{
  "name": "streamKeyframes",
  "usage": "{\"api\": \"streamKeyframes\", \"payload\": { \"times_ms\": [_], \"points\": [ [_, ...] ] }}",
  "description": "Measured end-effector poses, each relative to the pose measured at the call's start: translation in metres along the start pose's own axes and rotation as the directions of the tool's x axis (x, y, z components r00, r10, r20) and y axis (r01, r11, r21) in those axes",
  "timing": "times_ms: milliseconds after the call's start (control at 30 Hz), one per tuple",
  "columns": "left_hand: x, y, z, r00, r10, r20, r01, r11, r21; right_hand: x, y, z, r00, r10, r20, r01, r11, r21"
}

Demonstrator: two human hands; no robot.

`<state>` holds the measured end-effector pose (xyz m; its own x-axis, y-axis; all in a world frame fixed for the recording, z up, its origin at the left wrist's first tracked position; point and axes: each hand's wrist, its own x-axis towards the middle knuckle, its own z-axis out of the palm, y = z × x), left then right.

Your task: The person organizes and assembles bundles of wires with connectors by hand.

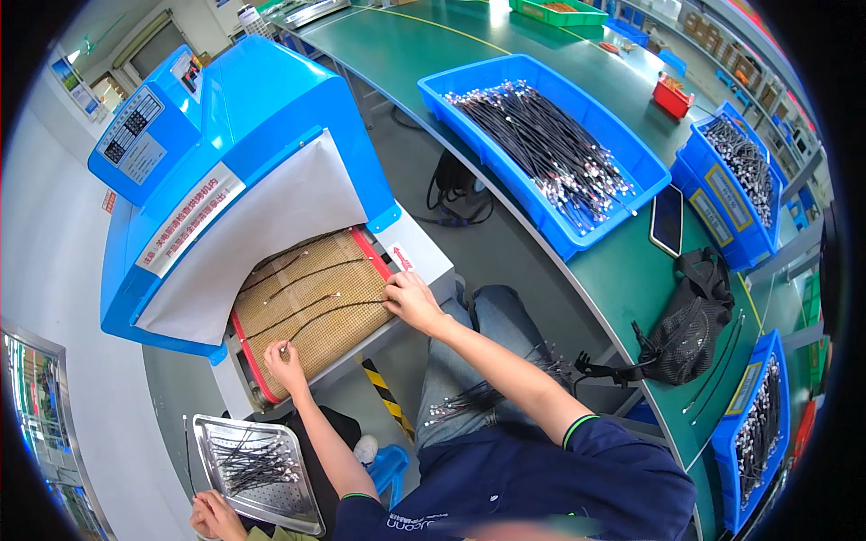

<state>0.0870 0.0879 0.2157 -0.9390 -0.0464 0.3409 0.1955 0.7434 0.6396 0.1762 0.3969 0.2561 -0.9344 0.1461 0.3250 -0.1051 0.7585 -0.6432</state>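
A thin black cable (327, 314) stretches between my two hands over the tan mesh conveyor belt (347, 347). My left hand (285, 368) pinches its near end at the belt's front edge. At the belt's right side my right hand (415, 304) is closed around the other end, its fingertips partly hidden. Several similar cables lie spread across the belt, running back toward the opening of the blue machine (271, 99). A white sheet (271, 216) hangs over that opening. A loose bunch of black cables (469, 401) rests on my lap.
Bottom left, another person's hand (215, 516) holds a cable beside a metal tray (311, 514) of cables. On the green table (595, 298) at right stand blue bins (649, 167) full of cables, a phone (667, 219) and a black bag (690, 325). A blue stool (390, 467) is below.
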Motion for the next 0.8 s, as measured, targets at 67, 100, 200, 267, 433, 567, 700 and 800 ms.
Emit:
{"api": "streamKeyframes", "payload": {
  "times_ms": [67,100,200,267,433,567,700,800],
  "points": [
    [0.0,-0.002,0.002,0.999,0.033,0.002,-0.033,0.999,0.028,-0.006,0.003,-0.008,0.999,-0.047,-0.007,0.047,0.995,0.092],
    [-0.002,-0.002,0.005,1.0,0.018,0.012,-0.019,1.0,0.024,-0.015,0.006,-0.016,0.999,-0.045,-0.009,0.045,0.995,0.09],
    [-0.003,0.0,0.008,0.999,0.018,-0.03,-0.018,1.0,-0.019,-0.058,0.011,-0.055,1.0,-0.003,0.018,-0.001,0.973,0.232],
    [-0.011,0.009,0.011,0.997,0.035,-0.076,-0.039,0.997,-0.06,-0.101,0.026,-0.083,0.965,0.091,0.245,-0.14,0.972,0.191],
    [-0.075,0.098,0.039,0.999,-0.003,0.04,0.018,0.932,-0.361,-0.203,0.074,-0.138,0.745,0.253,0.617,-0.29,0.956,-0.042],
    [-0.147,0.189,0.062,0.889,0.195,0.414,0.014,0.892,-0.451,-0.218,0.086,-0.153,0.699,0.254,0.668,-0.287,0.956,-0.062],
    [-0.212,0.223,0.082,0.689,0.281,0.668,0.042,0.905,-0.424,-0.216,0.088,-0.173,0.704,0.291,0.648,-0.372,0.928,-0.013],
    [-0.237,0.23,0.085,0.594,0.325,0.736,-0.033,0.924,-0.381,-0.22,0.094,-0.185,0.771,0.267,0.579,-0.384,0.919,0.088]
  ]
}}
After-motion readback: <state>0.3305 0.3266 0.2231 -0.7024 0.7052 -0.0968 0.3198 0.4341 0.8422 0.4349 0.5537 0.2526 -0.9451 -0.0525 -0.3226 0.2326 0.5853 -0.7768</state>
